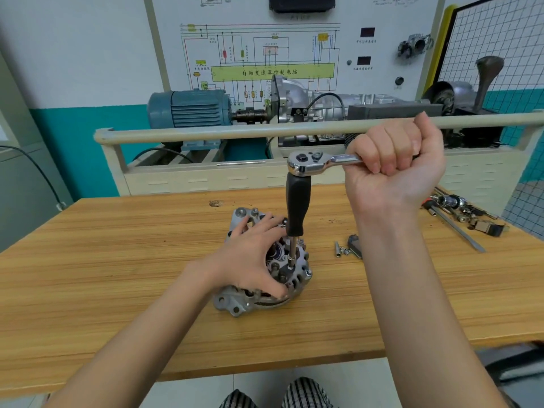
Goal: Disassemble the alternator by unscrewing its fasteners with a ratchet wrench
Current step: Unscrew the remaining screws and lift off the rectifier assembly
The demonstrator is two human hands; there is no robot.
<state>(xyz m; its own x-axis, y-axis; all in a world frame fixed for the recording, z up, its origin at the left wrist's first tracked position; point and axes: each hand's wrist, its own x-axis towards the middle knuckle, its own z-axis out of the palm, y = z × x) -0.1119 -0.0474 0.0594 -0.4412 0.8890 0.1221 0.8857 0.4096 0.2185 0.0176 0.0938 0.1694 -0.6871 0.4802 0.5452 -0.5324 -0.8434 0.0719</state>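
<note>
On the wooden desk, near its middle, the alternator lies with its open rear face turned up. The left hand is spread over its left side, fingers curled across the top and thumb hooked round the near edge, gripping the housing; the hand hides much of the casing and the inner parts beneath it. The right hand is raised above the desk, closed in a fist round the handle of the ratchet wrench, so that only the chrome head and a short stretch of the shank show. From the head a black extension grip drops straight down to a thin metal shaft, whose socket sits on a fastener inside the alternator; the fastener itself is too small and shadowed to make out. Just right of the alternator lie loose screws beside a small black finned part, half hidden by the right forearm. At the far right edge sits a heap of tools, blurred. Behind the desk stands a training rig with a blue motor.
</note>
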